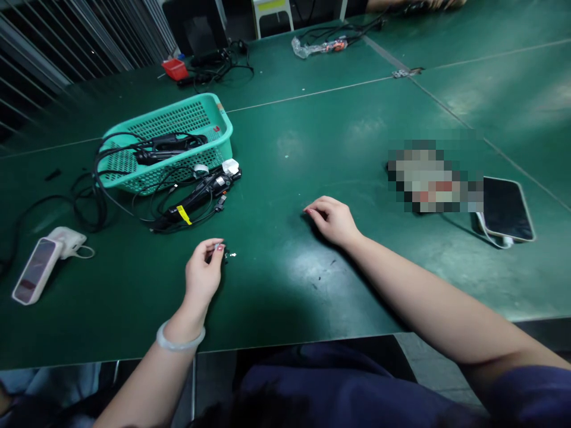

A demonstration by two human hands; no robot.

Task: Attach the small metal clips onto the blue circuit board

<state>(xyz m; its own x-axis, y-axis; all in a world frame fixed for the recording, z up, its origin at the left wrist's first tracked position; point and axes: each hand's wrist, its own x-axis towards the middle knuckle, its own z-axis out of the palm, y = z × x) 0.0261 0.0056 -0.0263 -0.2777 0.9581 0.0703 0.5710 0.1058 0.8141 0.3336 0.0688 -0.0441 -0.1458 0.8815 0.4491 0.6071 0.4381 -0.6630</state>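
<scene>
My left hand (204,267) is at the table's near side, its thumb and fingers pinched on a small dark piece with shiny bits (231,255). Its kind is too small to make out. Farther right, my right hand (332,221) rests on the green tabletop (276,285) with its fingers curled together, and nothing shows at its fingertips. Beyond the left hand lies a black corded handheld device (200,199) with a yellow tag. It lies in front of a turquoise perforated basket (225,128), which holds another black corded device (172,147).
At left lies a white-cased device with a strap (38,267). On the right are a phone (508,208) with a white cable and a blurred-out object (423,178). A red box (175,69), cables and a plastic-wrapped item (319,46) lie farther back. Another person's hand (448,3) shows at the top.
</scene>
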